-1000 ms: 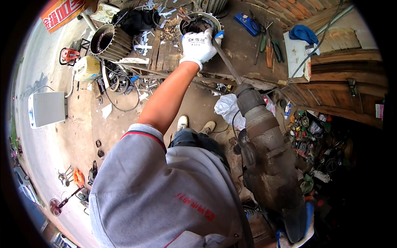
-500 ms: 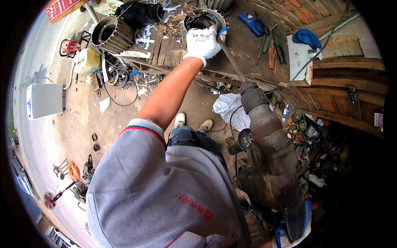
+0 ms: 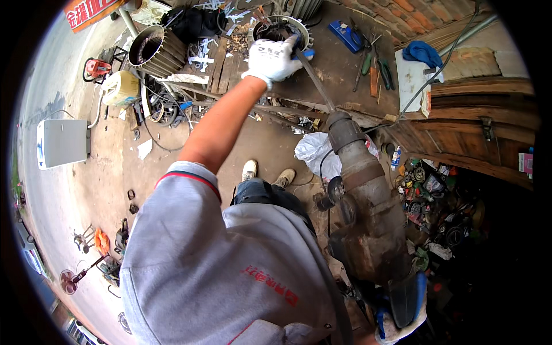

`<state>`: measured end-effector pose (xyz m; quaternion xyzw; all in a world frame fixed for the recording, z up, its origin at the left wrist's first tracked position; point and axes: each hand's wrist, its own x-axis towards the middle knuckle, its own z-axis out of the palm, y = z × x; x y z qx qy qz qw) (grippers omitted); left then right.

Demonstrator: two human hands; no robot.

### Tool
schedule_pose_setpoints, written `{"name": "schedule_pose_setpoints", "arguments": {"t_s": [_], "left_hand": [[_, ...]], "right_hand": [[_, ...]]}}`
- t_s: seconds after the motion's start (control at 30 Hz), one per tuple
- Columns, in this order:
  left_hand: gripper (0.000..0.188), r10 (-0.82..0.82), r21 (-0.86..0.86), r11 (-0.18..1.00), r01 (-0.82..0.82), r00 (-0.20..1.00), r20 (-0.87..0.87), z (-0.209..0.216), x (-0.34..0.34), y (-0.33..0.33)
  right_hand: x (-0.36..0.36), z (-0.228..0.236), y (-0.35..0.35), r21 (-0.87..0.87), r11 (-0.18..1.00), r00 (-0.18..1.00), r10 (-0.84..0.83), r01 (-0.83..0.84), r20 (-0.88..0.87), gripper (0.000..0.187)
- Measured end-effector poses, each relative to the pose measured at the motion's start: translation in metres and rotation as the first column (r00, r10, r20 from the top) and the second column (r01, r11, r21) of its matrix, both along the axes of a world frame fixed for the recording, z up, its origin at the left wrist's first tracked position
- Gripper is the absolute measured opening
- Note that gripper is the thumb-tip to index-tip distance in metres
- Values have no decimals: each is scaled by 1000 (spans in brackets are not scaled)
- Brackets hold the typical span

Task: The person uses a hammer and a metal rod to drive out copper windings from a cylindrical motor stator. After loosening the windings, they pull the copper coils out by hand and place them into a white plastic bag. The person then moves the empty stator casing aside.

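Your left hand (image 3: pixel 273 57), in a white glove, is stretched far out and rests on the near rim of the motor housing (image 3: pixel 280 30), the round finned shell with dark windings inside that stands at the back of the worktop (image 3: pixel 333 69). The fingers curl over that rim and over the tip of a long rod (image 3: pixel 313 80); you cannot tell from here whether they are clenched on the rod or only pressing it against the rim.

Your right hand (image 3: pixel 399 316), gloved blue and white, is low at your side, closed around the rear grip of the heavy rusty power tool (image 3: pixel 365 207). The rod runs out of the tool's nose, so its long axis goes from your right hip up and away to the housing's mouth.

The housing therefore lies straight ahead of the rod's tip, with the left hand right on it and the right hand well apart at the other end. A second finned housing (image 3: pixel 150 50) stands further left, untouched.
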<state>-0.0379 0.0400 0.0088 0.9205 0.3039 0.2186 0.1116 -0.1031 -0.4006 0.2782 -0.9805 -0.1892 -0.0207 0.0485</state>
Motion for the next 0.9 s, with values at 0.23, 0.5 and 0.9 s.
{"name": "schedule_pose_setpoints", "arguments": {"t_s": [0.23, 0.5, 0.9], "left_hand": [[71, -31, 232, 972, 45, 998, -61, -6, -12, 1], [43, -46, 219, 975, 43, 999, 8, -15, 1, -2], [42, -24, 186, 983, 10, 997, 71, -18, -6, -1]], "right_hand": [[-14, -1, -5, 262, 963, 997, 70, -57, -40, 42], [-33, -2, -15, 324, 946, 997, 43, -20, -64, 45], [-35, -4, -15, 377, 926, 995, 64, -29, -79, 49]]}}
